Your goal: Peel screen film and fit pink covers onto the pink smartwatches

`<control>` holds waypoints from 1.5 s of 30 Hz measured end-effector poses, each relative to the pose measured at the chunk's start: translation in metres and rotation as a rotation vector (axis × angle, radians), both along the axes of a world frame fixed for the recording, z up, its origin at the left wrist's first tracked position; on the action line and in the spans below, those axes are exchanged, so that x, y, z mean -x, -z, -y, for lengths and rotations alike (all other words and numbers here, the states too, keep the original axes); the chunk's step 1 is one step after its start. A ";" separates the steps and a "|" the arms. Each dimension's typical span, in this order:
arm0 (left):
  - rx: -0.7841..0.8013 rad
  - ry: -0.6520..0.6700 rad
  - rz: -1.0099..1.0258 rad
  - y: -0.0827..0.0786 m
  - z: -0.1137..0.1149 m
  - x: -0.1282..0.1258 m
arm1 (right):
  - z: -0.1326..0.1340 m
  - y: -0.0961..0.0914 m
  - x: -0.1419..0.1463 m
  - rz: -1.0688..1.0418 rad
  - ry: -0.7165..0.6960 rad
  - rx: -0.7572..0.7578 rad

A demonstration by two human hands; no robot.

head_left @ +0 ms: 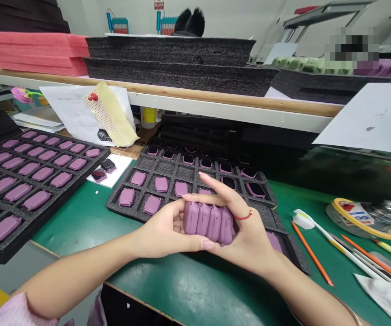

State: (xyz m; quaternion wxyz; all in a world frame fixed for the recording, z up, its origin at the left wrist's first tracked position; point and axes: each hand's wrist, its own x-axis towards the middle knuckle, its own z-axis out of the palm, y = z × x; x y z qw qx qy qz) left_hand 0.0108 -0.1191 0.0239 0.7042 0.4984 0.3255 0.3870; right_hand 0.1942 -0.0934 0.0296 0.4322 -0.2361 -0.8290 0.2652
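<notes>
Label on a round tape roll with a yellow rim, at the right of a green-topped desk, bore red and blue markings with digits resembling "18"; other print in view was too small to read. Four purple, rounded-rectangular smartwatches were gripped side by side in a tight row, held above the desk and over a black foam tray with square cells. The row's long axis ran left to right across the person's front, while each watch's own long axis pointed roughly away from the person. The left hand was grasping the row palm-up from beneath, its thumb along the near edge. The right hand, wearing a red cord bracelet, was grasping the row from the far side and right end. The tray cells held more watches, some purple side up, others dark screen up. Two orange pencils lay on the desk, right of the right hand.
</notes>
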 end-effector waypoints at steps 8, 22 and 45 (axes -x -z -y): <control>-0.066 -0.003 -0.007 0.000 -0.001 -0.004 | 0.000 0.003 0.002 -0.017 0.023 0.025; -0.042 -0.069 -0.080 -0.001 0.001 -0.006 | -0.002 0.006 0.002 0.000 -0.002 0.051; -0.091 -0.062 -0.111 0.000 0.000 -0.004 | 0.000 0.005 0.003 0.016 -0.013 -0.020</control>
